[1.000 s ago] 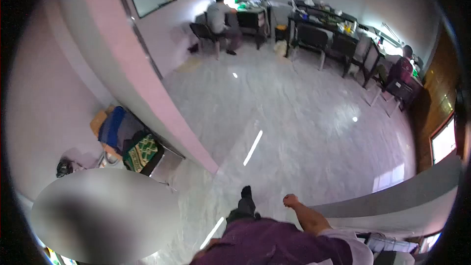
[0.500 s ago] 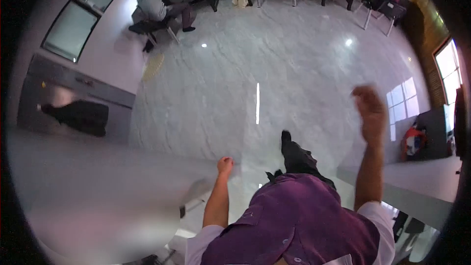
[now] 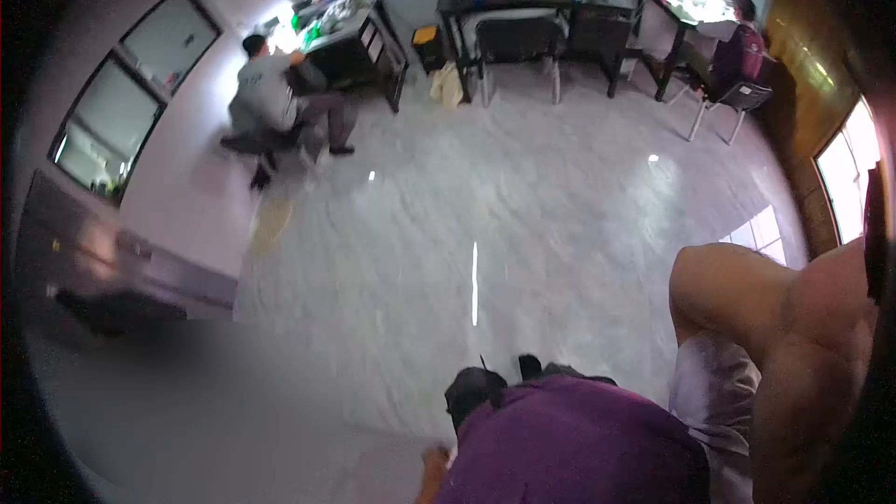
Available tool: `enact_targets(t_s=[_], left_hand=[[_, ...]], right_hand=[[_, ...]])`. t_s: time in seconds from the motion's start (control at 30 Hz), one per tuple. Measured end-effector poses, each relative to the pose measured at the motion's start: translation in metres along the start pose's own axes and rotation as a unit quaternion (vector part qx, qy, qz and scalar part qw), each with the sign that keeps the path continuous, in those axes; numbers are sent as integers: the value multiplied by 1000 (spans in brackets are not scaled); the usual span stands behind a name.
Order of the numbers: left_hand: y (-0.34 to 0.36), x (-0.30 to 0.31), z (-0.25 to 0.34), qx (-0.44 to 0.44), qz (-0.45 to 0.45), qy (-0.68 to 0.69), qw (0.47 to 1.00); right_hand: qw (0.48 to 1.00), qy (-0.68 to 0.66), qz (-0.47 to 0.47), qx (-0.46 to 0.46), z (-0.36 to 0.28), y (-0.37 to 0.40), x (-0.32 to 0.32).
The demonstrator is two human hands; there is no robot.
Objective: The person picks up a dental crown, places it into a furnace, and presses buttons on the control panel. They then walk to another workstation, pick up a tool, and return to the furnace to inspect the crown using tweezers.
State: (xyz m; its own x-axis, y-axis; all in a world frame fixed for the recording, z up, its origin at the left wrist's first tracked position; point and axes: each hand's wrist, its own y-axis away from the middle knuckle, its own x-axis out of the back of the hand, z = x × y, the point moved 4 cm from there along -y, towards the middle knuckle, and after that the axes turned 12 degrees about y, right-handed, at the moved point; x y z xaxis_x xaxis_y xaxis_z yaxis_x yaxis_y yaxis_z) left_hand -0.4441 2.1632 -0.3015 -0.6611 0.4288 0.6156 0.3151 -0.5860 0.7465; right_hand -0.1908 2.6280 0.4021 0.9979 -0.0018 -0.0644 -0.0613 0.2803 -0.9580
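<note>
1. The grey, glossy floor [image 3: 429, 215] is spreading out ahead of me, catching the lights.
2. The long dark bench [image 3: 509, 3] is running along the far wall, carrying small clutter, with an empty black chair [image 3: 520, 40] standing before it.
3. A person in grey [image 3: 266, 93] is sitting at the lit desk on the left; another, in a purple vest [image 3: 745, 54], is sitting at the lit desk on the right.
4. My purple garment [image 3: 579, 439] is filling the bottom middle, just beside my left hand.
5. My right arm [image 3: 733, 294] is bending up close at the right edge. I'm not making out its hand, so I cannot tell how open that is or whether it is holding anything.
6. My left hand [image 3: 436, 459] is hanging low, partly hidden; I cannot tell how far its fingers are curling or whether they are gripping anything.
</note>
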Motion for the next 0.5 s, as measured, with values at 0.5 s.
enact_targets(t_s=[0.5], left_hand=[[-279, 384, -91, 35, -10, 251, 967]], right_hand=[[985, 163, 30, 55, 118, 33, -271]])
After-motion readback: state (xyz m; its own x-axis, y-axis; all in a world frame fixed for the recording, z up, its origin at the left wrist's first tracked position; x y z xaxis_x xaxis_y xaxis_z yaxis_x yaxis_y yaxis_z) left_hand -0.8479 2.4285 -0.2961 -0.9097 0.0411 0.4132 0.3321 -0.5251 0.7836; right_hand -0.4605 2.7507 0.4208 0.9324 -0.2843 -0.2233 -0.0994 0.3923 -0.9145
